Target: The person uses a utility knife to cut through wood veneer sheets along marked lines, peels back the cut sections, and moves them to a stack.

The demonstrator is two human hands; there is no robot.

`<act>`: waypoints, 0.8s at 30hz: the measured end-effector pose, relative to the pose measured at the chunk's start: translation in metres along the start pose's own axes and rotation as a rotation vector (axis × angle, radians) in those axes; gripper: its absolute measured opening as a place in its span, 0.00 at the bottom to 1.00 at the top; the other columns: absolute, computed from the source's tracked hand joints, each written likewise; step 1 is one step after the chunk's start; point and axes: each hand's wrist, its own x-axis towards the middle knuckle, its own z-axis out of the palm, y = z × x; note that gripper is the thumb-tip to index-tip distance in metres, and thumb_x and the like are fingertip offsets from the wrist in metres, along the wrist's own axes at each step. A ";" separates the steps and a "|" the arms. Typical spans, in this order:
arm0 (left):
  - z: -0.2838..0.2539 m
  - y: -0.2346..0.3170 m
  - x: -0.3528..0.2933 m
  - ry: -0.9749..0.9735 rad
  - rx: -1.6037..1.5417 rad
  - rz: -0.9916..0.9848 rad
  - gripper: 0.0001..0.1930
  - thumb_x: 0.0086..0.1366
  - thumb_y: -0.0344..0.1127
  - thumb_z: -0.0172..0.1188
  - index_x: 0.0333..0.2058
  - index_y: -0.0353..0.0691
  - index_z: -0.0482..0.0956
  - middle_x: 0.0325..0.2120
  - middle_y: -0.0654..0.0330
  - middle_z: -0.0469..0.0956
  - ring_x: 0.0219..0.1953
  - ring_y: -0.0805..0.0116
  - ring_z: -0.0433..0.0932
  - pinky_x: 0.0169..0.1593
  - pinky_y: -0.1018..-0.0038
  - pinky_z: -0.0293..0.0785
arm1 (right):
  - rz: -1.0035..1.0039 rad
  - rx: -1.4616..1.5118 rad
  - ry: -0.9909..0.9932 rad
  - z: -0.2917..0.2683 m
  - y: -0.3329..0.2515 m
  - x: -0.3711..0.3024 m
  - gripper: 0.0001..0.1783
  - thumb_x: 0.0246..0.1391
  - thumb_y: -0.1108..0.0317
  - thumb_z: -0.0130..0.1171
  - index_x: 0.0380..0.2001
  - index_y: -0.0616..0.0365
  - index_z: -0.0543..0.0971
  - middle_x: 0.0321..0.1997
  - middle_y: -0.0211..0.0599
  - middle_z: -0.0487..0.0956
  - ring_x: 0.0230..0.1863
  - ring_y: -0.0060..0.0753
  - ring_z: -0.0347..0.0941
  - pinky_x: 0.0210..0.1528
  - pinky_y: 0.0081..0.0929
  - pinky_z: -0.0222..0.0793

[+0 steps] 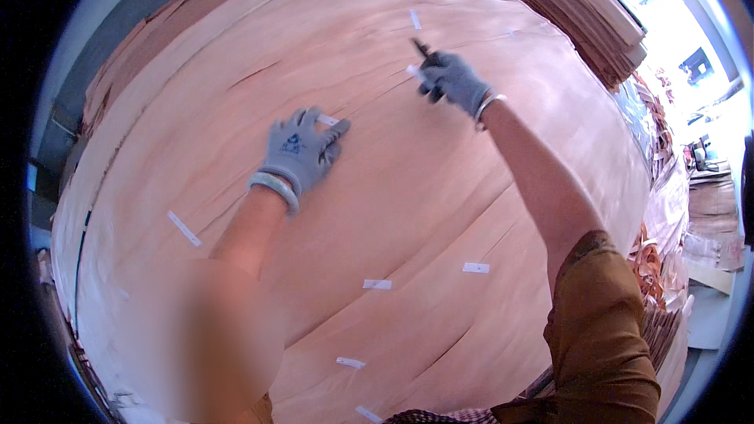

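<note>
A wide reddish-tan wood veneer sheet (393, 196) with long dark splits lies under both hands. My left hand (300, 149), in a grey glove, rests on it with the fingers apart. Between its thumb and forefinger shows a short white tape strip (327, 119). Farther off to the right, my gloved right hand (454, 82) is closed around a dark, narrow, pointed tool (422, 48), blurred by motion; its exact kind is unclear. Another white piece of tape (414, 72) shows beside those fingers; whether they touch it, I cannot tell.
More white tape strips dot the sheet, such as a long strip (184, 228) at left and a short strip (476, 268) at right. A veneer stack (581, 16) stands along the far right edge. Torn veneer scraps (648, 267) hang at the right.
</note>
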 end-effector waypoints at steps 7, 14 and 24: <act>0.040 0.021 0.088 0.359 -0.020 0.100 0.20 0.65 0.41 0.47 0.55 0.44 0.70 0.57 0.55 0.66 0.61 0.56 0.61 0.63 0.59 0.52 | -0.027 0.054 -0.032 -0.027 0.026 0.063 0.11 0.53 0.63 0.61 0.31 0.60 0.75 0.23 0.35 0.78 0.19 0.24 0.73 0.18 0.21 0.66; 0.076 0.031 0.118 0.267 -0.020 0.008 0.21 0.64 0.41 0.49 0.54 0.42 0.70 0.57 0.57 0.66 0.60 0.57 0.63 0.64 0.61 0.52 | 0.095 0.000 -0.085 -0.018 0.041 0.075 0.07 0.54 0.66 0.57 0.32 0.58 0.77 0.23 0.32 0.78 0.19 0.20 0.70 0.20 0.19 0.64; 0.071 0.062 0.163 0.415 -0.125 0.148 0.20 0.64 0.40 0.47 0.53 0.41 0.69 0.54 0.53 0.69 0.58 0.58 0.66 0.61 0.61 0.57 | -0.051 -0.433 0.029 -0.021 0.060 0.108 0.14 0.51 0.60 0.58 0.28 0.62 0.79 0.23 0.36 0.79 0.21 0.29 0.73 0.22 0.27 0.67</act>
